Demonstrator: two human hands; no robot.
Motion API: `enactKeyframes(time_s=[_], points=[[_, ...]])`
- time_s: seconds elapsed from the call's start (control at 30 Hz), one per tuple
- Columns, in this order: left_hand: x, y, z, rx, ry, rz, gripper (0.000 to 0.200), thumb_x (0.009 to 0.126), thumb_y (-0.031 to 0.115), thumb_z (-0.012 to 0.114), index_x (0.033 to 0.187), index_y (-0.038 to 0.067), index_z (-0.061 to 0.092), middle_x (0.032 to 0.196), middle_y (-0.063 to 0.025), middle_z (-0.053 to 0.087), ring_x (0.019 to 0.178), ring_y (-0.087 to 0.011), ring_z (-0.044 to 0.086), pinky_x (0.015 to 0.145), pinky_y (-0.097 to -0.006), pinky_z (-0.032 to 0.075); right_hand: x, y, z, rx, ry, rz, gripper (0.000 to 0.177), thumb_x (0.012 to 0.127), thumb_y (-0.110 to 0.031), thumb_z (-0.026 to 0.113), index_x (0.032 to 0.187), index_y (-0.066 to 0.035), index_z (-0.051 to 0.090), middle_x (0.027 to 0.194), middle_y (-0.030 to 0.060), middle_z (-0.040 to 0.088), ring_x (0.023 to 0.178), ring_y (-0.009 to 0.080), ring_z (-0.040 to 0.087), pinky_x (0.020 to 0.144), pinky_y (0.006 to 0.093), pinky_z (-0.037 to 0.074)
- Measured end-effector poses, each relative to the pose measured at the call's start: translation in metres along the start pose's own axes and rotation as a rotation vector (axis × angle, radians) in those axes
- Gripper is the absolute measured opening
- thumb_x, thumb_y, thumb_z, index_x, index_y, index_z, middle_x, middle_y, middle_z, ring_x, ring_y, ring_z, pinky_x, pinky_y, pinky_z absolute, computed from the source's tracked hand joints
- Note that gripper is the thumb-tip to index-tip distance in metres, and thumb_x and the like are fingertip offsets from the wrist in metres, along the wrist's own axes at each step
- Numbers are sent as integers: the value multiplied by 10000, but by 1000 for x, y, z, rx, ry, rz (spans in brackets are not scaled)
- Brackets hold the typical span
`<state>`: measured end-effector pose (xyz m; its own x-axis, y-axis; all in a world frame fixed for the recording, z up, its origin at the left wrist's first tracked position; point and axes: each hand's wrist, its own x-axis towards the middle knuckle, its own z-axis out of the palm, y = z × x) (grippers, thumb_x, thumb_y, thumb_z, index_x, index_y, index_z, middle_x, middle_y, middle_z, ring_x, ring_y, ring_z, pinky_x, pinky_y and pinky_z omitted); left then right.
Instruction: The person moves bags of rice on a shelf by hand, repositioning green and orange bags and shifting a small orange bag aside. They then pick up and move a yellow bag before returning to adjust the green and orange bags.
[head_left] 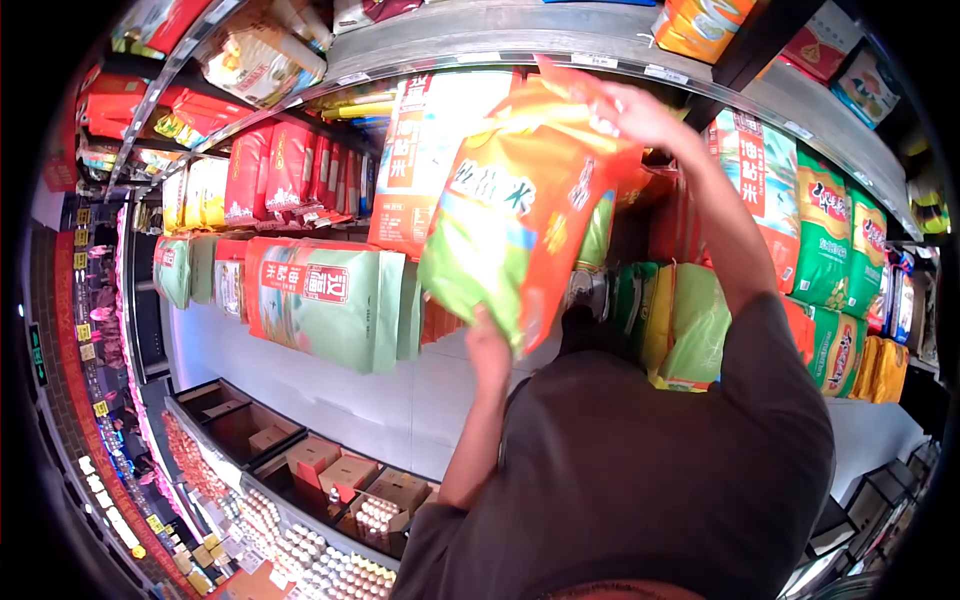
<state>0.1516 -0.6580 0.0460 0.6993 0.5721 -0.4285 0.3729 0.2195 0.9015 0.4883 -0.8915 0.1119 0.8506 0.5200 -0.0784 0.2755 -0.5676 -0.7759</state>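
Note:
A large orange and green rice bag (520,210) hangs tilted in front of the shelf, between my two hands. At its top right corner, my right hand (635,112) is closed on the gathered orange end. The bag's lower left edge rests against my left hand (487,345), whose fingers are wrapped at its underside and partly hidden. Behind it on the shelf stands a white and red rice bag (405,150). Below and to the right, a yellow-green bag (695,320) sits close to my body.
Green and red bags (325,295) stand low on the left. Red packs (270,170) fill the shelf behind. Green bags (825,235) stand at right. The upper shelf edge (480,60) runs just above the held bag. Crates (340,465) and egg trays (330,565) lie lower left.

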Motion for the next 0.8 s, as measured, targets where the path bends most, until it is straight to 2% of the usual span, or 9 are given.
enactKeyframes(time_s=[0.03,0.17,0.27,0.37,0.43,0.57,0.63,0.77,0.8], points=[[24,-32,15,79,-71,51,416,1032,333,403,1030,-30,606,829,-77,606,600,-106,539,519,-259,460,30,44,-9,-22,81,-64,551,952,-453,500,1402,-143,425,1108,182,639,1127,294,582,959,398,449],[90,-107,49,291,-635,-563,273,1011,218,440,1185,21,514,895,-94,612,715,-176,615,582,-306,532,51,173,23,-371,532,504,742,854,-435,587,1460,-119,300,1257,271,557,1188,394,536,1017,420,422],[136,-144,26,217,-443,-221,380,918,80,538,1288,57,454,943,-96,588,684,-142,591,538,-318,555,11,198,99,294,482,724,670,839,-447,607,1279,33,448,1136,229,622,1045,309,621,875,403,499],[169,-72,5,348,-215,-174,469,886,89,601,1308,1,418,990,-111,567,703,-138,586,552,-265,524,-56,212,224,595,346,695,755,861,-631,547,1375,-110,368,1276,154,518,1082,275,559,813,489,491],[205,-63,-15,472,-261,-29,588,834,83,653,1355,-14,398,1137,-161,561,952,-206,584,744,-312,519,-87,184,255,946,-42,951,781,853,-696,492,1395,-146,382,1362,151,461,1186,297,503,869,497,471],[268,-51,-9,749,-518,256,670,811,43,678,1405,-6,373,1265,-189,541,1070,-218,577,909,-327,485,-115,104,266,1238,266,1068,772,857,-732,432,1383,-167,426,1330,143,511,1174,297,532,864,480,485],[284,-55,7,586,-633,154,666,806,70,697,1393,-2,389,1248,-179,561,1061,-223,587,908,-331,486,-118,100,260,1513,232,1000,720,885,-649,502,1384,-134,435,1283,139,554,1113,271,583,822,414,517],[307,-57,32,542,-835,45,594,794,192,741,1292,-13,491,1104,-175,651,988,-264,641,866,-341,502,-112,133,296,1563,428,759,603,845,-483,672,1311,-123,539,1232,71,599,1093,257,586,865,431,498],[310,-55,31,787,-774,200,506,790,268,744,1153,-38,568,987,-192,678,917,-295,665,814,-354,519,-104,124,290,1262,546,714,495,873,-388,662,1232,-57,578,1126,81,641,995,240,626,804,372,505]])
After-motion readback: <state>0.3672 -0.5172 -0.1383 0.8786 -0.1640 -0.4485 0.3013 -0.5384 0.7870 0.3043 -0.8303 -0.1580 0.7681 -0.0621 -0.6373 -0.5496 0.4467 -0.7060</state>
